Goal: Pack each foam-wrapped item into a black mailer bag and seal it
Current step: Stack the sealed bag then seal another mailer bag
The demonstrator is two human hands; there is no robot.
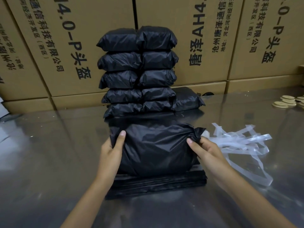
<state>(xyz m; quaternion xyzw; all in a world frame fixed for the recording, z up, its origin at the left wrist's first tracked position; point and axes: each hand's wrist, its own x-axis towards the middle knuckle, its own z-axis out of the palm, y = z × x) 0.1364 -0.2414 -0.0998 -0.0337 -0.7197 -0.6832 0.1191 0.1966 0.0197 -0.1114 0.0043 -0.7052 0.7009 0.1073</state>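
Both hands clamp the filled mailer bag [156,148]: left hand [110,152] at nine o'clock, right hand [204,149] at three. Its long axis runs between them, atop empty mailer bags [158,183].

- My left grip [109,151] is a bare hand: no glove, no ring on any part of it that shows.
- My right grip [207,153] is bare as well, with no glove or ring to be seen.
- My nails are short and plain; the left thumbnail [122,133] and the right thumbnail [189,141] both show, trimmed close and without polish.
- My left forearm [85,199] is uncovered right down to the bottom edge of the view; no sleeve or cuff shows on it.
- My right forearm [246,199] is uncovered too, with no sleeve showing.
- Neither wrist carries a watch, band or bracelet.
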